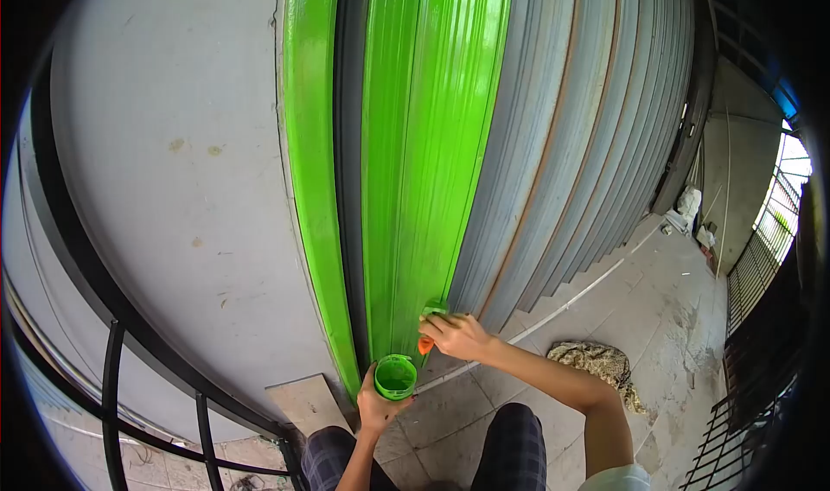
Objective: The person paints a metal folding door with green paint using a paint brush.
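Observation:
My left hand (378, 406) is wrapped around a small round paint tub (396, 379), whose inside and rim are coated in bright green paint. In my right hand (456, 334) is a paintbrush (425, 345) with an orange handle; its green-covered head rests against the lower part of the folding metal door (432, 188). Wet-looking green covers the door's left panels and the upright frame strip (316, 145) beside them. Farther right the ribbed panels (596, 128) are bare grey with rusty brown lines. My fingers partly hide the brush.
A crumpled patterned cloth (596, 366) lies on the tiled floor to the right. A flat board (309, 404) sits by the wall (190, 188) at left. Black metal railings (112, 370) curve along the left, and a dark grille (722, 430) stands at lower right.

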Available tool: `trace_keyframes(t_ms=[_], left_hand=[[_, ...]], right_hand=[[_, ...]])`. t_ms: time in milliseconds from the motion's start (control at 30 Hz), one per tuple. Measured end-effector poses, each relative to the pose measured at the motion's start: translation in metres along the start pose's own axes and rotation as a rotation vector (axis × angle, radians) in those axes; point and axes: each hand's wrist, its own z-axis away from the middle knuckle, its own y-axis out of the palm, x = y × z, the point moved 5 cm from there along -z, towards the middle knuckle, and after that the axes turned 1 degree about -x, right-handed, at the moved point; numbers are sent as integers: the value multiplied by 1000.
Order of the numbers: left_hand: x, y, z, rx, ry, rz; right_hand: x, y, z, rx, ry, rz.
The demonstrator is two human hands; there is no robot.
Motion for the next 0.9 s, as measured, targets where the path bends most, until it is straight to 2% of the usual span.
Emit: trace_keyframes(t_ms=[67,167,200,267,367,467,533,600,700,800,900], left_hand=[[0,-3,2,-11,-14,12],[-9,5,-1,-40,23,8],[-12,3,3,-37,16,17],[-15,-14,1,-40,19,16],[-18,-13,8,-77,-9,18],[-19,-17,17,-135,-21,33],[-16,-20,21,-157,-30,43],[-20,-28,27,-175,-55,22],[-23,-37,42,-222,-22,35],[-38,-42,46,-211,-49,29],[-37,-42,48,-220,-58,19]], right_hand=[[5,0,1,0,-18,-43],[-57,-33,-37,-79,110,-32],[-69,-56,-54,-190,118,-9],[-74,-90,-80,-374,112,145],[-65,-84,-66,-406,82,232],[-24,-22,-19,-195,23,299],[5,16,19,-106,54,148],[37,56,61,79,67,-64],[42,70,78,104,80,-117],[-4,29,20,-104,150,-33],[-47,-41,-43,-302,210,38]])
